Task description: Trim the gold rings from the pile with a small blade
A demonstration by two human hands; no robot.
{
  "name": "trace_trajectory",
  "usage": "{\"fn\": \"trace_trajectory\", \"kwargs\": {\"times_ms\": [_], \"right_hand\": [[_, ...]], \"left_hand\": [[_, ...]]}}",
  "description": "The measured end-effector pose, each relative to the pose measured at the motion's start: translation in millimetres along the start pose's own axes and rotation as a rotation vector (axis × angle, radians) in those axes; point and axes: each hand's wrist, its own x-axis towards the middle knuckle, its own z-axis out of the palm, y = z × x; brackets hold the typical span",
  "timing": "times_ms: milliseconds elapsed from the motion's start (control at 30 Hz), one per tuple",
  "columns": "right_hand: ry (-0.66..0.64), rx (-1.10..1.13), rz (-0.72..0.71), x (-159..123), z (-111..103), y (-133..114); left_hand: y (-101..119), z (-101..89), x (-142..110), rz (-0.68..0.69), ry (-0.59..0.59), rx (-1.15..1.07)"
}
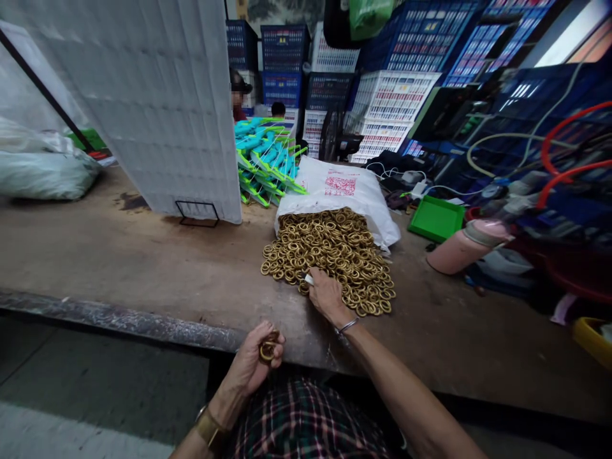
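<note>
A heap of brass-coloured rings (329, 248) spills from the mouth of a white woven sack (329, 182) onto the wooden table. Over the table's front edge, my left hand (255, 357) is closed around several of these rings, held in the curled fingers. My right hand (326, 294) reaches to the near side of the heap, its fingers bent together against the rings. A small white piece (309, 279) shows at its fingertips; whether it is held or worn on a finger I cannot tell. What else the fingertips grip is hidden.
A tall pale panel (191, 115) stands on the left beside teal-and-green plastic items (268, 156). To the right are a green tray (436, 218), a pink bottle (466, 245) and red hoses (549, 150). Stacked crates (389, 95) and people are behind.
</note>
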Motion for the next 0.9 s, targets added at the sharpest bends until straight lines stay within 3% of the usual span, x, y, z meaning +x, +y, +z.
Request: {"fn": "trace_trajectory", "kwargs": {"times_ms": [267,433,600,700,800,900], "right_hand": [[0.053,0.078,-0.004,-1.0,3.0,7.5],[0.093,0.329,-0.084,-6.5,-9.9,8.5],[-0.136,0.914,-0.064,-18.8,-11.4,-7.2],[-0.334,1.197,0.026,-30.0,-8.9,-19.0],[-0.478,1.393,0.110,-39.4,-5.8,-27.0],[-0.544,1.499,0.150,-45.0,-2.5,-31.3]], "left_hand": [[1.4,-3.6,1.3,-0.094,-0.018,-0.115],[1.6,4.8,5.1,0.017,0.008,0.086],[-0.1,14.4,11.0,0.371,0.158,0.571],[-0.3,13.7,14.3,0.563,0.120,0.695],[-0.5,11.3,17.2,0.617,0.056,0.750],[-0.7,10.9,18.8,0.613,0.054,0.819]]}}
